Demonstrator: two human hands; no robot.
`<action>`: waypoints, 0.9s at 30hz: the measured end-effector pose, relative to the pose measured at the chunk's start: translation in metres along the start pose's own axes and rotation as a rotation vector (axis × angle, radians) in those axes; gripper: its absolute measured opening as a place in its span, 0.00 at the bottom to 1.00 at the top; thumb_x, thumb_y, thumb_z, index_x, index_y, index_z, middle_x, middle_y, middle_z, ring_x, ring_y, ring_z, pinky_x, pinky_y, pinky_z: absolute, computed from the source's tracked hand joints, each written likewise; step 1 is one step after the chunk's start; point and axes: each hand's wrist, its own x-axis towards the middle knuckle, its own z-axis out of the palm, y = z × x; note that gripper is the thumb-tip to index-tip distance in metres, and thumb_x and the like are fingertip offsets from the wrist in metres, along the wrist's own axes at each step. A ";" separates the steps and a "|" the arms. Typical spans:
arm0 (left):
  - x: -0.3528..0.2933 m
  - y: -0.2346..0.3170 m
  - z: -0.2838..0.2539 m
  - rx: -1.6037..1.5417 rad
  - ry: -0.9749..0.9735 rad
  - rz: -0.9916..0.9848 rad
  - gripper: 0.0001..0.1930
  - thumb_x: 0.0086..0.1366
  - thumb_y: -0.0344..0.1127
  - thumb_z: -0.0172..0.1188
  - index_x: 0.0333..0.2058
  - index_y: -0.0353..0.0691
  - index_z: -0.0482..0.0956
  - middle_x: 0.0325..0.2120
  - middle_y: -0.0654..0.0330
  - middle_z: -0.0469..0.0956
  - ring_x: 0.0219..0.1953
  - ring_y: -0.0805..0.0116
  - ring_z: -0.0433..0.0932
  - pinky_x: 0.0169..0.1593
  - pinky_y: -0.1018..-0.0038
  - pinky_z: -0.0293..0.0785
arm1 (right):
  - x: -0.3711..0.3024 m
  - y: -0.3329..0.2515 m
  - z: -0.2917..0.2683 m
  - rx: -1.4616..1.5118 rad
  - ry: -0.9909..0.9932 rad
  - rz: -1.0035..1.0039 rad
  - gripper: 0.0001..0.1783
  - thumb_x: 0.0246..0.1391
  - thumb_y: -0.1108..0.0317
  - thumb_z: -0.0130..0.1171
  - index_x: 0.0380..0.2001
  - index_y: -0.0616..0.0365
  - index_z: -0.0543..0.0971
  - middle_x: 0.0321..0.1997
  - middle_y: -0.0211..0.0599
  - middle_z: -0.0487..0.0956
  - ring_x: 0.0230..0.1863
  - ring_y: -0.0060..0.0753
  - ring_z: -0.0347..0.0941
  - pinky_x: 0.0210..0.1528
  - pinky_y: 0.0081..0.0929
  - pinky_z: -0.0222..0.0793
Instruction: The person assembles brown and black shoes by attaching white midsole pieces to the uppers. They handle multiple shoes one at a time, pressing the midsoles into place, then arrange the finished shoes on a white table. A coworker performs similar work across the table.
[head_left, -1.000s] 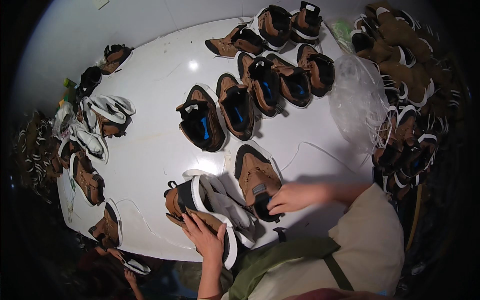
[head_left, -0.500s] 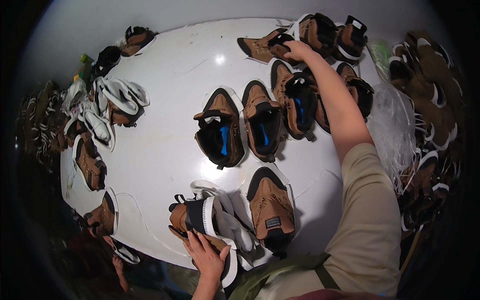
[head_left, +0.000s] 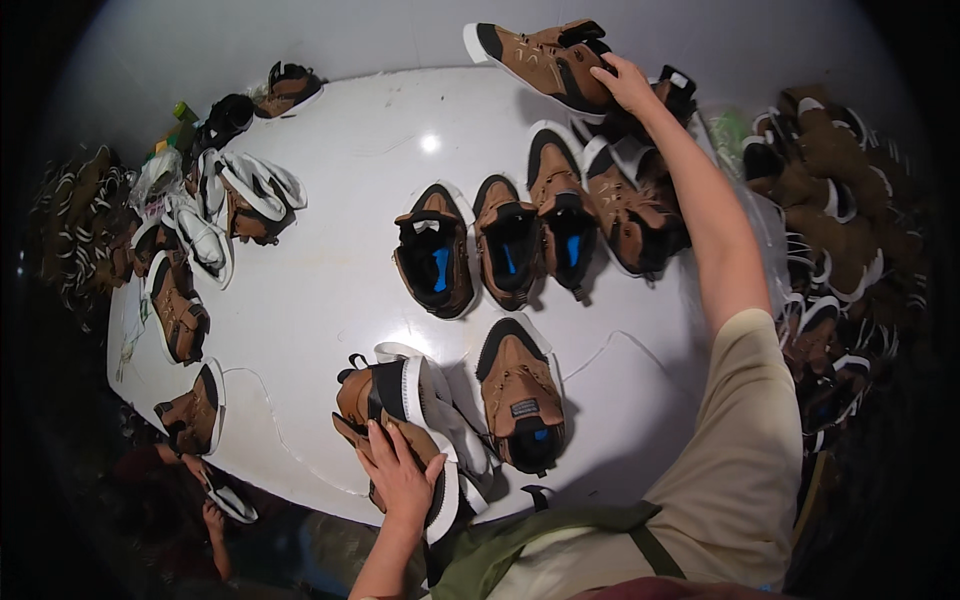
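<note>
At the far edge of the table, my right hand [head_left: 628, 86] grips a brown high-top shoe [head_left: 548, 66] by its heel end. The shoe is raised, its white-edged toe pointing left. My left hand [head_left: 402, 470] lies with fingers spread on a small heap of brown shoes [head_left: 378, 392] with white soles near the front edge. Right of that heap, a single brown shoe [head_left: 522, 385] with a black toe points away from me. Beyond it stands a row of similar shoes, among them one at the left end [head_left: 436, 262] with a blue patch inside.
The white table [head_left: 330, 270] bends across the view. Shoes and pale soles [head_left: 262, 190] lie along its left edge. At the right are piled brown shoes [head_left: 830, 200] and clear plastic [head_left: 770, 235]. Another person's hand [head_left: 213, 520] shows at lower left, by a shoe.
My right hand has lifted the brown shoe up from the far edge of the table. My left hand stays on the heap. The whole view has shifted slightly.
</note>
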 end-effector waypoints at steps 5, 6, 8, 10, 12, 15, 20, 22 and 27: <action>0.004 0.000 -0.002 -0.059 0.030 0.019 0.47 0.54 0.57 0.64 0.62 0.28 0.57 0.66 0.37 0.46 0.68 0.44 0.46 0.63 0.37 0.46 | -0.014 -0.035 -0.078 0.265 0.030 0.058 0.22 0.56 0.54 0.59 0.43 0.63 0.76 0.39 0.37 0.78 0.41 0.29 0.72 0.44 0.28 0.67; 0.006 0.001 -0.002 -0.061 0.043 0.026 0.47 0.55 0.57 0.64 0.63 0.28 0.56 0.66 0.37 0.46 0.68 0.45 0.47 0.62 0.37 0.47 | -0.019 -0.043 -0.099 0.303 0.022 0.075 0.20 0.56 0.54 0.59 0.40 0.62 0.76 0.37 0.33 0.77 0.39 0.25 0.70 0.42 0.26 0.67; 0.001 -0.001 0.000 -0.065 0.087 0.039 0.47 0.56 0.57 0.63 0.63 0.29 0.55 0.66 0.39 0.47 0.68 0.46 0.48 0.61 0.37 0.48 | -0.049 -0.089 -0.118 0.613 0.024 0.077 0.15 0.58 0.57 0.56 0.32 0.59 0.74 0.32 0.22 0.72 0.35 0.16 0.64 0.38 0.20 0.63; -0.002 -0.006 -0.002 -0.107 0.077 0.030 0.47 0.58 0.56 0.61 0.66 0.32 0.51 0.67 0.39 0.43 0.68 0.44 0.46 0.63 0.39 0.46 | -0.074 -0.131 -0.140 0.694 0.033 0.069 0.14 0.59 0.58 0.54 0.34 0.60 0.76 0.34 0.23 0.74 0.37 0.16 0.66 0.41 0.19 0.63; -0.001 -0.008 -0.002 -0.128 0.117 0.053 0.46 0.59 0.56 0.61 0.65 0.32 0.52 0.68 0.41 0.44 0.69 0.46 0.47 0.62 0.38 0.47 | -0.107 -0.173 -0.156 0.633 0.062 0.080 0.15 0.60 0.57 0.54 0.36 0.60 0.77 0.36 0.23 0.75 0.39 0.16 0.67 0.43 0.19 0.64; 0.002 -0.008 -0.009 -0.224 0.201 0.098 0.43 0.58 0.56 0.61 0.64 0.35 0.56 0.66 0.41 0.49 0.66 0.46 0.54 0.61 0.39 0.49 | -0.149 -0.206 -0.163 0.561 -0.198 0.080 0.21 0.61 0.51 0.54 0.36 0.61 0.79 0.31 0.21 0.77 0.33 0.12 0.69 0.38 0.15 0.65; 0.006 -0.007 -0.003 -0.169 0.210 0.079 0.45 0.56 0.62 0.60 0.63 0.36 0.58 0.66 0.44 0.51 0.65 0.51 0.56 0.60 0.40 0.51 | -0.208 -0.255 -0.150 0.421 -0.441 0.014 0.21 0.61 0.51 0.56 0.23 0.57 0.76 0.23 0.17 0.71 0.26 0.07 0.61 0.27 0.12 0.58; 0.007 -0.007 -0.006 -0.181 0.173 0.061 0.46 0.56 0.62 0.60 0.64 0.35 0.57 0.65 0.45 0.53 0.66 0.55 0.55 0.60 0.39 0.50 | -0.214 -0.276 -0.152 0.443 -0.509 0.047 0.21 0.61 0.52 0.56 0.23 0.57 0.76 0.22 0.16 0.71 0.26 0.07 0.62 0.27 0.12 0.58; 0.012 -0.008 -0.011 -0.192 0.149 0.058 0.47 0.54 0.62 0.61 0.64 0.36 0.57 0.66 0.46 0.52 0.66 0.57 0.55 0.59 0.42 0.50 | -0.213 -0.298 -0.166 0.563 -0.657 0.128 0.20 0.59 0.51 0.58 0.25 0.58 0.79 0.24 0.18 0.74 0.27 0.09 0.65 0.31 0.12 0.63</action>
